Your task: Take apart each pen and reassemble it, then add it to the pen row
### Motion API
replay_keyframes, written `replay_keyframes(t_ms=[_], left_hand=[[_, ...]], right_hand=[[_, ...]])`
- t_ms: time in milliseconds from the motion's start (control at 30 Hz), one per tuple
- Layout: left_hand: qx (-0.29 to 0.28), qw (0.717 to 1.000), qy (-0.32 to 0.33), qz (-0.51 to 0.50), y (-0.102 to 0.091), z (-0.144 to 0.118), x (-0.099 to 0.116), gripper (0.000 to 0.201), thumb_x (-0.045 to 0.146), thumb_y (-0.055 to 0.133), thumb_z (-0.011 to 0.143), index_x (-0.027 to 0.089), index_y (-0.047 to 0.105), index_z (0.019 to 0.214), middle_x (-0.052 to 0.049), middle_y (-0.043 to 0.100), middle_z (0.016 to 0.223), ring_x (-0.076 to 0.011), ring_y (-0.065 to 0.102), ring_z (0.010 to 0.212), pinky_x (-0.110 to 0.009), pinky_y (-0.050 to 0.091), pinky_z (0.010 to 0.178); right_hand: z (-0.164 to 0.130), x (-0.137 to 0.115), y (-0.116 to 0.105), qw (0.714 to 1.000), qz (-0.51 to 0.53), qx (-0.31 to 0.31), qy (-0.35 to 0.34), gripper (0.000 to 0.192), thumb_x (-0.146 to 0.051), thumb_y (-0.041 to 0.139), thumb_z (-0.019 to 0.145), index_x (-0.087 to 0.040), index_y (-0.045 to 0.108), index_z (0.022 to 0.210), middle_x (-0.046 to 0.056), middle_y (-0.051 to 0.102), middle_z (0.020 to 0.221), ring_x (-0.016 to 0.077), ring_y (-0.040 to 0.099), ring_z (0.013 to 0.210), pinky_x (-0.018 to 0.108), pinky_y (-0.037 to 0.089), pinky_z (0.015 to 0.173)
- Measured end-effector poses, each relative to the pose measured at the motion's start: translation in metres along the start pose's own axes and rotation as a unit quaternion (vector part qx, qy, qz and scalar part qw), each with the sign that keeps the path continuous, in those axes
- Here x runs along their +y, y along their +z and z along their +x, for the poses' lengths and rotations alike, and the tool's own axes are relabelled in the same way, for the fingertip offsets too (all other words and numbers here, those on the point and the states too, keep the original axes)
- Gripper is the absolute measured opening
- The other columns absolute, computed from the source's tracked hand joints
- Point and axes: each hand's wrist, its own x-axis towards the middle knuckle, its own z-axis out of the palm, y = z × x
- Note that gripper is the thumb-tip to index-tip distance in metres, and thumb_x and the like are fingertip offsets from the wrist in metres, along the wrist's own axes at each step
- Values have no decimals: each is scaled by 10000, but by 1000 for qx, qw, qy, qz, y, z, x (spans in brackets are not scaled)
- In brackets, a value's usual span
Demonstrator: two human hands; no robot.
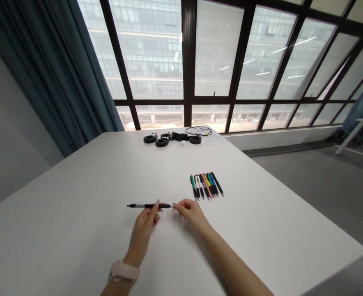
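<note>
Holding a black pen (pixel 149 205) level just above the white desk (pixel 76 213): left hand (pixel 144 230) pinching its barrel, right hand (pixel 189 211) pinching the tip end. Light, rigid, likely slick; best gripped mid-barrel. Row of coloured pens (pixel 206 186) lying nearby.

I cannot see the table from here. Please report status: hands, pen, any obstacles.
Left hand holds black pen level above white table. Right hand pinches its tip end. Row of pens apart, to the right.

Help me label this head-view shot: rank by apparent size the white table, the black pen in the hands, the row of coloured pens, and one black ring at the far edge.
1. White table
2. Black pen and row of coloured pens: similar extent, and the black pen is nearer, so unranked
3. Black ring, though farthest away

Left hand and right hand pinch the black pen.
</note>
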Motion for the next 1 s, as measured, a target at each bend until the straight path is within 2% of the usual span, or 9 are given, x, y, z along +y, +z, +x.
replay_keyframes(t_ms=[267,567,667,767,867,933,1000], left_hand=[[53,997,3,-54,-5,3,-3,483,582,703,626,137,659,809,54,481,559,-75,398,526,-187,309,469],[157,980,-16,-117,-12,10,8,455,554,733,571,152,611,745,42,529,591,-75,433,522,-180,327,466],[169,978,-29,-119,-14,12,8,453,558,726,566,162,595,742,42,534,608,-77,442,532,-180,330,476],[121,991,-25,-52,-16,12,5,474,613,682,580,169,567,702,43,514,589,-88,429,520,-200,317,476],[15,992,0,121,-14,8,1,507,685,591,622,197,468,565,65,392,489,-94,346,466,-228,256,458],[-35,966,47,251,-11,3,1,518,689,524,683,210,407,526,67,340,471,-102,332,471,-239,246,478],[-52,927,87,362,-6,-4,4,504,662,473,746,210,404,534,55,379,487,-114,369,493,-243,252,507]], right_hand=[[1,-4,-4,1000,14,10,2,372,-509,708,641,-142,646,654,-43,484,495,80,418,473,221,314,485],[6,1,-12,999,15,39,-9,351,-497,702,641,-155,624,627,-44,482,480,82,416,454,229,319,489],[8,2,-15,999,19,49,-12,348,-497,689,651,-155,625,636,-43,482,488,84,414,455,231,322,493],[9,3,-16,998,15,58,-11,343,-491,657,682,-148,632,677,-36,495,516,91,425,470,232,329,499],[7,3,-14,996,-17,80,-25,311,-462,630,718,-152,615,691,-31,507,526,106,453,490,236,344,517],[5,3,-12,991,-79,95,-44,272,-427,600,759,-162,604,700,-30,516,538,116,471,517,236,346,534],[0,2,-11,977,-175,108,-61,230,-383,568,801,-176,599,708,-25,536,572,123,484,555,234,335,548]])
